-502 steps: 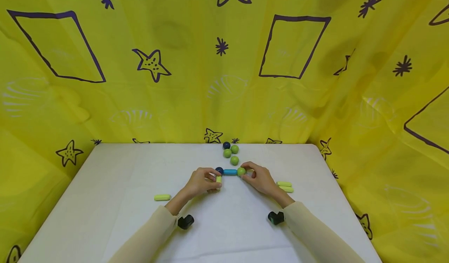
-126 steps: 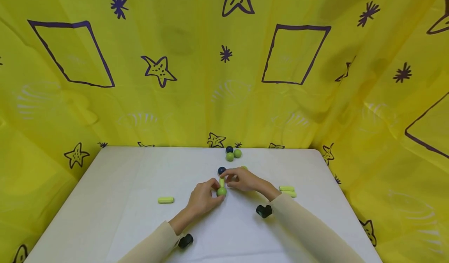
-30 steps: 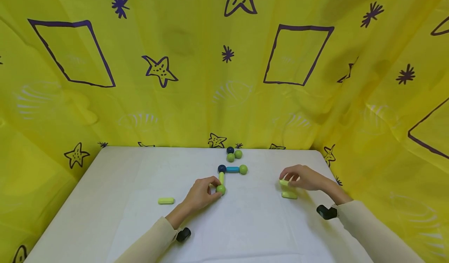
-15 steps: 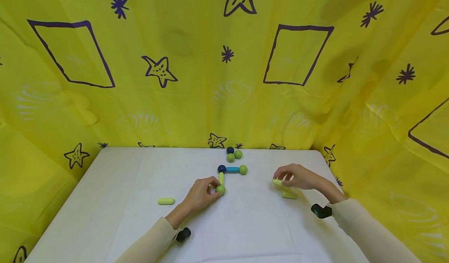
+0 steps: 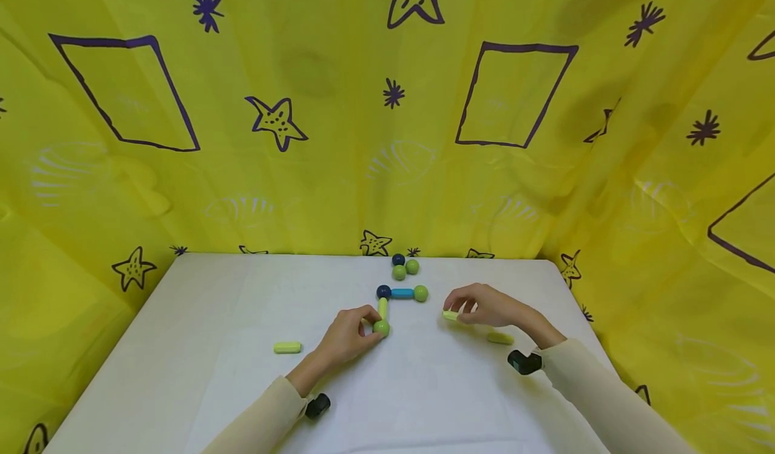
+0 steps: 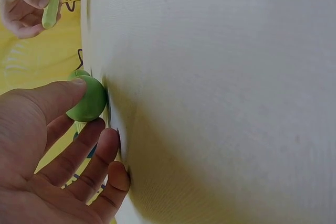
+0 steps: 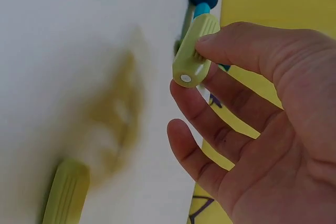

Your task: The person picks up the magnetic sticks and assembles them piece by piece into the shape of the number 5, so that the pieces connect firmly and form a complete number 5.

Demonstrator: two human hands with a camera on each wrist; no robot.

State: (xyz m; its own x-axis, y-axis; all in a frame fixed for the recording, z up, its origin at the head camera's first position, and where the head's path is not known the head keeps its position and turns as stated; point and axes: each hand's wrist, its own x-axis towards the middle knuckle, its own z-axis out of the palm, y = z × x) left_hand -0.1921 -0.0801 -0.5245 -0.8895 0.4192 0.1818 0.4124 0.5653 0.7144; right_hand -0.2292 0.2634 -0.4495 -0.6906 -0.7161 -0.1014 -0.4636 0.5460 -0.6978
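Pinching ridged lime rod (image 7: 195, 51), white-capped end.

Table (image 5: 242, 387): I am seeing it lying in front of the draped backdrop (image 5: 303, 171), which is rising behind it and along its right side.
Joined piece (image 5: 399, 294): it is lying near the table's middle, a crossbar with a ball at each end, and a short rod (image 5: 382, 308) is running from its left ball toward me to another ball (image 5: 381, 327).
Left hand (image 5: 346, 336): it is sitting at that near ball, fingers touching it.
Right hand (image 5: 484, 307): it is hovering to the right of the joined piece, pinching a rod (image 5: 451, 315) above the table.
Loose rods: one (image 5: 287, 348) is lying left of the left hand; another (image 5: 500, 338) is lying just nearer me than the right hand.
Ball cluster (image 5: 404, 266): three balls are sitting together behind the joined piece, near the far edge.
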